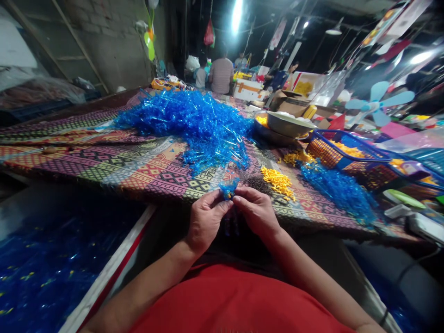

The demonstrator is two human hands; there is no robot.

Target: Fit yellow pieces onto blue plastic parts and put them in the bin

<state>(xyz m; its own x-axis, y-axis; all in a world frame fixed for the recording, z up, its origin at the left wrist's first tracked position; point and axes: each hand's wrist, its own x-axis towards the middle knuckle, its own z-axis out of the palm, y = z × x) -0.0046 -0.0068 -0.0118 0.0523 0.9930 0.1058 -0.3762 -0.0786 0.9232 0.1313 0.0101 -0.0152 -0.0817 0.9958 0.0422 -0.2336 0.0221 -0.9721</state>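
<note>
Between my two hands, just above the near edge of the table, is a small clear blue plastic piece [228, 186] with a bit of yellow at its lower part. My left hand [207, 217] pinches it from the left, thumb and forefinger closed. From the other side, my right hand [256, 209] has its thumb and fingertips pressed together at the same piece; what exactly lies under those fingertips is hidden. Close by on the cloth are a heap of small yellow plastic parts [278, 182] and a pile of tiny dark parts [259, 185].
A large heap of blue plastic pieces [194, 115] covers the table's middle; a smaller blue pile [338, 189] lies right. Metal bowls [287, 126], blue baskets [347, 159] and a fan [378, 102] stand beyond. A box of blue pieces [52, 273] is lower left. People sit behind.
</note>
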